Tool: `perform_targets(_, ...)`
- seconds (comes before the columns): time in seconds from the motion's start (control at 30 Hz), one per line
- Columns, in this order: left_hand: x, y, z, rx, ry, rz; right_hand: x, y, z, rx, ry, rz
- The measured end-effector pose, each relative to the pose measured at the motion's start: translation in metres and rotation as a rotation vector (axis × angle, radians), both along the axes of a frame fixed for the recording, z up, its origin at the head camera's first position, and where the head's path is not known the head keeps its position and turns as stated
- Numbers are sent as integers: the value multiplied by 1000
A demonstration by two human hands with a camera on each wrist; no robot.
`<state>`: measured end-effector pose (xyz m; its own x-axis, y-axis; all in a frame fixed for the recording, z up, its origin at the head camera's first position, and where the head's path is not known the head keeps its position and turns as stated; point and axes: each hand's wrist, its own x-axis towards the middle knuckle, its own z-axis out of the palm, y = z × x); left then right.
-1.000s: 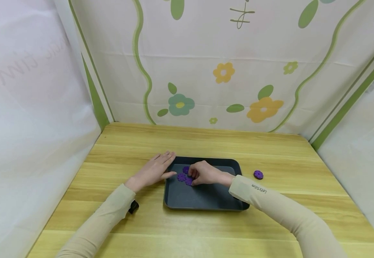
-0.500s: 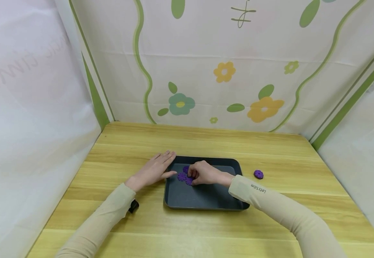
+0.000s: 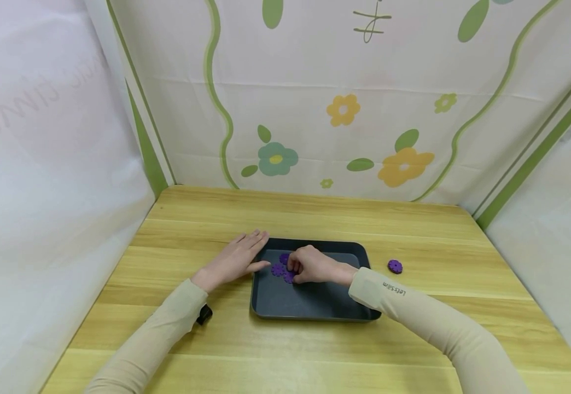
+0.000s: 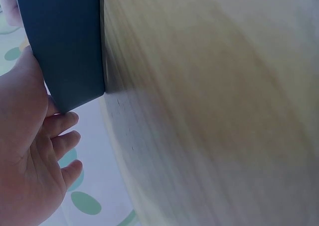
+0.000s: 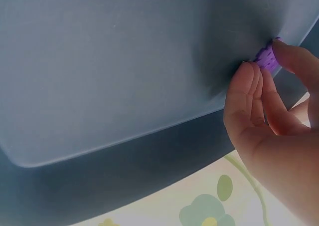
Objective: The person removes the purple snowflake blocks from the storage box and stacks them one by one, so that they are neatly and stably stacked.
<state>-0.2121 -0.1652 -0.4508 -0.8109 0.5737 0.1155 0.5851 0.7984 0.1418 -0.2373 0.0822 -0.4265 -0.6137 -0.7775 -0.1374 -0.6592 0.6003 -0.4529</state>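
The right hand point(image 3: 313, 265) pinched purple flower-shaped plastic discs point(image 3: 282, 268) in its grip inside the dark rectangular plastic tray point(image 3: 315, 306), near its far-left edge. The left hand point(image 3: 233, 258) lay flat, grip released, against the tray's left rim; bare wooden desk point(image 3: 315, 219) stretched beyond.

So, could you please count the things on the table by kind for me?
Purple flower pieces in the tray: 3 show, one partly under the right hand
Purple flower piece on the table: 1
Dark tray, its left edge touched by the left hand: 1
Total: 5
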Motion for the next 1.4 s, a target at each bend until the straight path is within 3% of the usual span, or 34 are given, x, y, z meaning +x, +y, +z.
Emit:
perform_targets(0.67, 0, 0, -1, -7, -13, 2, 0, 3, 3, 28, 35, 6)
perform_targets(1.07, 0, 0, -1, -10, -7, -1, -4, 10, 0, -13, 41, -1)
perform_targets(1.4, 0, -1, -1, 7, -17, -2, -3, 26, 13, -28, 47, -39)
